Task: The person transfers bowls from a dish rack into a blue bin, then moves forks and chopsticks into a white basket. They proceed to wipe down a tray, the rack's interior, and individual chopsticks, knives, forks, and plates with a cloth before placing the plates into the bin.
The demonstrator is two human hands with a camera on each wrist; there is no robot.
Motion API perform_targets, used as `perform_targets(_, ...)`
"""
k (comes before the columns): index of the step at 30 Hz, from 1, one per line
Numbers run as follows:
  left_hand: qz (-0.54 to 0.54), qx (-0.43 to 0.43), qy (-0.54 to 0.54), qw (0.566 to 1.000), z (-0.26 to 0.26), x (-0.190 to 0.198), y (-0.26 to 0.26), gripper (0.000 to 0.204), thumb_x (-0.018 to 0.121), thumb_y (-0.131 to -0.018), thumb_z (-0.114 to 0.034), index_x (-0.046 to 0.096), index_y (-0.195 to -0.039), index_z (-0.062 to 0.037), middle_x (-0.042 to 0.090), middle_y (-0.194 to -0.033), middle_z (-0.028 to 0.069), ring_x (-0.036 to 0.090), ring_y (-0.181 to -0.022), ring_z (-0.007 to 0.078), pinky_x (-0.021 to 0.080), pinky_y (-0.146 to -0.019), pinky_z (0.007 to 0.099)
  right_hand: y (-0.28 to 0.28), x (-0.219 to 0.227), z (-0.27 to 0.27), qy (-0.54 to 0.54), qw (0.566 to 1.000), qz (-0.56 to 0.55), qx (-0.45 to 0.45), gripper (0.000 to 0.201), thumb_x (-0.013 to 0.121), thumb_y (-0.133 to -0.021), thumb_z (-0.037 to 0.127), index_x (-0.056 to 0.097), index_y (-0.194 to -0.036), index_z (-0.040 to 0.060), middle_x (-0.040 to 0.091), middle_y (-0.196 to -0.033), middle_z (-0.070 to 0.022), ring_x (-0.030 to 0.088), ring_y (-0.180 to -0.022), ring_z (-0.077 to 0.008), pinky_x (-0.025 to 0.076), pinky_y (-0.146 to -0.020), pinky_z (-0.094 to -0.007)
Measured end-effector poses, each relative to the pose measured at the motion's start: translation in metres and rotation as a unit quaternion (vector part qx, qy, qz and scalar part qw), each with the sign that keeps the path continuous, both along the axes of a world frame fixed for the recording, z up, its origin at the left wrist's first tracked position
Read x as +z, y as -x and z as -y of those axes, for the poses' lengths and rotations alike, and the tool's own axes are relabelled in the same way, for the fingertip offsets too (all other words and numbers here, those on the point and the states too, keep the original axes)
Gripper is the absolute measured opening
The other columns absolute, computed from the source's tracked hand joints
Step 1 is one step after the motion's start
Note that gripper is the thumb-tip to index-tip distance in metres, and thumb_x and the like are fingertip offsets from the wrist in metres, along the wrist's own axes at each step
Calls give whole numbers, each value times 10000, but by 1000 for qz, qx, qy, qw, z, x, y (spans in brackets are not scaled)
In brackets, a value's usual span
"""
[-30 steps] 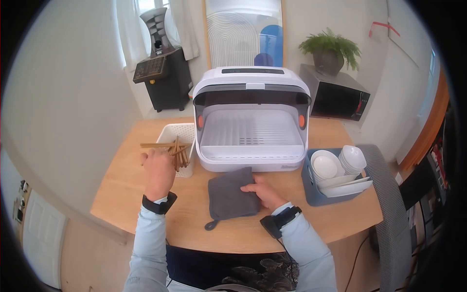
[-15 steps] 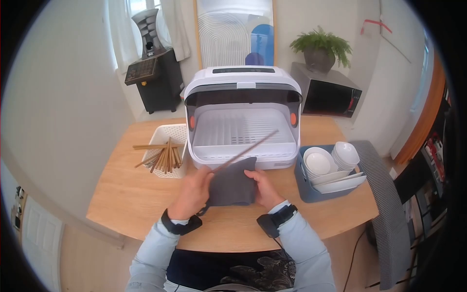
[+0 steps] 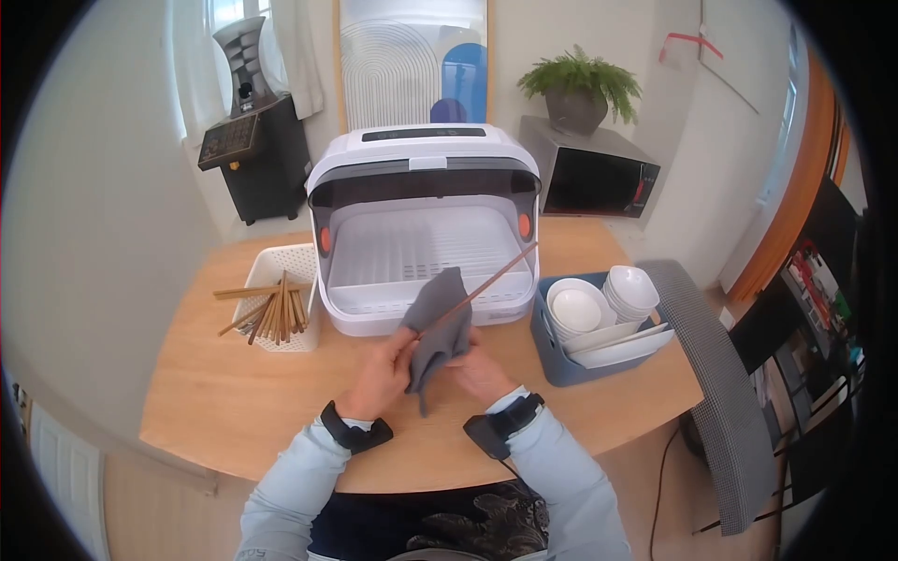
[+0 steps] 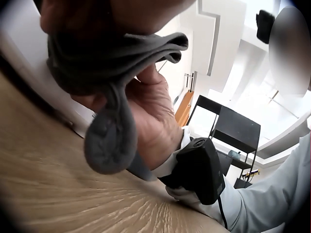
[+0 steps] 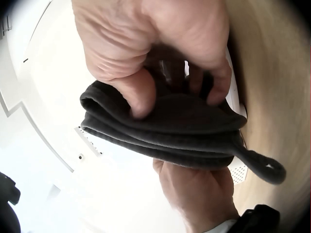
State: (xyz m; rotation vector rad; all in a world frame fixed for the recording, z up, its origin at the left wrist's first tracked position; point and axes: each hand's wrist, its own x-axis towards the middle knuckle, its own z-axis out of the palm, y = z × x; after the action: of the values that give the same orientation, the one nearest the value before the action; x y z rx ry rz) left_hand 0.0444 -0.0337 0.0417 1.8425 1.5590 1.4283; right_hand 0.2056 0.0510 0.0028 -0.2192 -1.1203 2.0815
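Observation:
My left hand (image 3: 376, 376) grips the lower end of a brown wooden chopstick (image 3: 500, 273), which slants up to the right past the cloth. A folded grey cloth (image 3: 438, 318) lies against the chopstick, gripped by my right hand (image 3: 482, 372) from the other side. In the right wrist view the thumb (image 5: 141, 94) of that hand presses into the cloth's folds, with the left hand (image 5: 197, 194) just beneath. The cloth's hanging loop (image 4: 112, 141) dangles toward the table in the left wrist view. There the chopstick is hidden.
A white dish cabinet (image 3: 426, 323) with its lid raised stands behind the hands. On its left, a white basket (image 3: 257, 271) bears several chopsticks (image 3: 281, 313). On the right a blue bin (image 3: 559, 360) holds white bowls (image 3: 575, 310) and plates. A grey chair (image 3: 711, 374) adjoins the table's right side.
My left hand has come from the basket to the cloth, bringing a chopstick. The cloth has been lifted off the table and folded up around the chopstick, and the head view has shifted right.

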Motion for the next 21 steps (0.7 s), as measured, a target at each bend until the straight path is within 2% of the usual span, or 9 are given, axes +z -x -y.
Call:
perform_targets(2, -9, 24, 1, 1000, 2, 1, 1, 92, 560, -904, -43, 623, -963, -11, 601, -755, 234, 604, -667, 388, 459, -569, 408, -2, 11, 7, -12, 998, -43, 35, 464, 632, -860, 6, 467, -1291, 52, 564, -1221, -67, 537, -1163, -206, 428, -1002, -361)
perform_targets(5, -83, 61, -20, 994, 9, 18, 2, 100, 570, -864, -21, 624, -948, -21, 619, -781, 229, 616, -692, 404, 466, -569, 441, 2, 15, 6, 111, 968, -165, 151, 436, 663, -893, 99, 469, -1282, 58, 583, -1172, -53, 559, -1114, -200, 439, -983, -365)
perform_targets(7, -149, 77, -53, 984, 10, 19, 1, 97, 579, -835, -12, 610, -926, -17, 626, -790, 224, 617, -705, 412, 468, -574, 466, 4, 21, 11, 77, 985, -107, 110, 404, 660, -906, 137, 485, -1259, 51, 582, -1162, -51, 566, -1088, -190, 452, -957, -359)
perform_targets(10, -241, 46, -25, 969, 14, 20, -3, 85, 579, -811, -12, 577, -895, -2, 629, -795, 206, 610, -698, 421, 468, -580, 484, 14, 18, 17, 70, 996, -59, 6, 326, 642, -924, 152, 526, -1206, 35, 596, -1126, -49, 583, -1044, -180, 471, -921, -345)
perform_targets(11, -228, 23, -28, 973, 14, 18, -5, 66, 567, -811, -1, 569, -876, 4, 618, -782, 218, 599, -694, 432, 459, -571, 480, 16, 15, 17, 74, 995, -51, -37, 296, 633, -930, 151, 543, -1185, 28, 602, -1111, -49, 589, -1029, -177, 477, -910, -339)
perform_targets(13, -203, -27, -34, 978, 13, 15, -10, 28, 543, -811, 20, 552, -837, 17, 596, -754, 243, 579, -687, 454, 442, -554, 473, 12, 11, 13, 85, 995, -29, -42, 251, 622, -938, 153, 570, -1147, 26, 617, -1074, -45, 605, -988, -175, 488, -882, -328)
perform_targets(16, -164, -47, 4, 985, 12, 11, -3, 84, 553, -854, -8, 594, -920, 25, 594, -682, 189, 593, -606, 357, 426, -518, 419, 11, 13, 12, 98, 992, -19, -75, 213, 613, -943, 150, 594, -1115, 26, 634, -1030, -42, 622, -936, -171, 501, -850, -322)
perform_targets(19, -52, -98, 48, 993, 15, 15, 9, 159, 571, -896, -43, 621, -1025, 34, 596, -626, 94, 539, -539, 173, 385, -479, 329, 6, 19, 2, 98, 984, -44, -139, 203, 613, -943, 150, 604, -1108, 32, 643, -1030, -41, 624, -930, -166, 506, -835, -322)
perform_targets(21, 15, -91, 127, 988, 13, 10, 39, 227, 581, -905, -61, 629, -1112, 17, 616, -643, 95, 546, -544, 165, 409, -512, 310, -2, 31, -4, 97, 975, -70, -189, 203, 613, -944, 149, 605, -1109, 32, 647, -1059, -37, 625, -949, -164, 506, -836, -325)
